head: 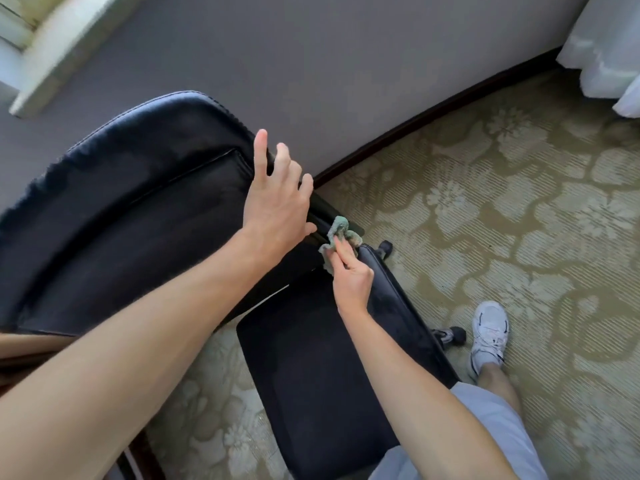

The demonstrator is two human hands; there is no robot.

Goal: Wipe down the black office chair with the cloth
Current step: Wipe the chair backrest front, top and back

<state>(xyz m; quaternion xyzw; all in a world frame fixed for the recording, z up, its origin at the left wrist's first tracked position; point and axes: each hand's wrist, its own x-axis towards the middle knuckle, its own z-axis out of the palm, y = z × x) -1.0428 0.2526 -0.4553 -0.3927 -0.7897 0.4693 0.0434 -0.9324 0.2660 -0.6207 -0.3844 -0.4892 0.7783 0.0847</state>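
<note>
Your left forearm fills the lower left of the view, reaching up to your left hand [277,199], which rests released, fingers spread, against the right edge of the backrest of the black office chair [138,216]. Just below it, your right hand [349,278] pinches the cloth [341,233], a crumpled grey-green rag, between fingertips and thumb, pressing it where the backrest meets the right armrest [391,292]. That chair stands in the middle left of the view, its padded back tilted toward the grey wall [346,64], its dark seat [311,375] below your right forearm. Two casters [448,336] show past the armrest, one near the cloth and one further down.

Beyond the chair, a floral carpet [519,202] in olive and cream covers the floor, edged by a dark baseboard [433,116] along the wall. Your right foot in a white sneaker [488,337] stands on the carpet just beside the lower caster; any marking on the shoe is too small to read. Light grey shorts [491,431] cover your thigh at the bottom right. White curtains [602,46] hang in the upper right corner, and a pale window ledge [52,64] shows at the upper left. No writing or brand is legible anywhere.
</note>
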